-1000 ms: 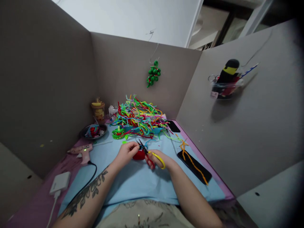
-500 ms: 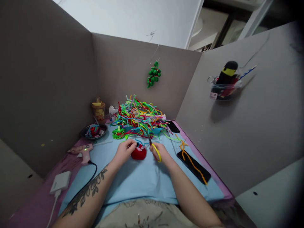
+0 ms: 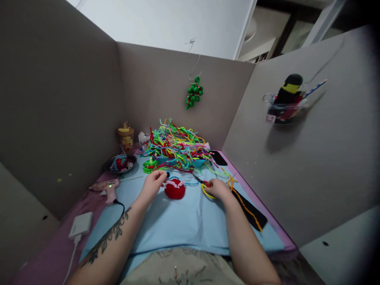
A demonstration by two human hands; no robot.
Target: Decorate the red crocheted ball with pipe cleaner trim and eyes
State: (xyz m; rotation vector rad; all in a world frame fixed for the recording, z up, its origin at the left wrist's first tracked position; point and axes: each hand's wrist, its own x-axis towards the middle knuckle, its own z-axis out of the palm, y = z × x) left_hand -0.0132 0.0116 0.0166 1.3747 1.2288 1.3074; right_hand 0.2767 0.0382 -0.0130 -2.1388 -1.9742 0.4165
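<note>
A small red fuzzy piece (image 3: 175,189) with a pink-white trim lies on the light blue mat (image 3: 178,225). My left hand (image 3: 153,183) sits just left of it, fingers pinched on a thin blue strand near the piece's top. My right hand (image 3: 218,188) rests on the mat to the right, closed on scissors (image 3: 203,186) with yellow and red handles, their blades pointing left toward the piece. A heap of coloured pipe cleaners (image 3: 176,146) lies behind both hands.
A pink glue gun (image 3: 106,188) with a lit green lamp and a white adapter (image 3: 80,225) lie at left. A dish (image 3: 120,163), a green figure (image 3: 149,166), a black phone (image 3: 219,158), and a black strip (image 3: 249,211) with an orange pipe cleaner surround the mat. Grey cardboard walls enclose the desk.
My right hand has carried the scissors away from the red piece to the right and lowered them to the mat. My left hand stays pinched by the piece.
</note>
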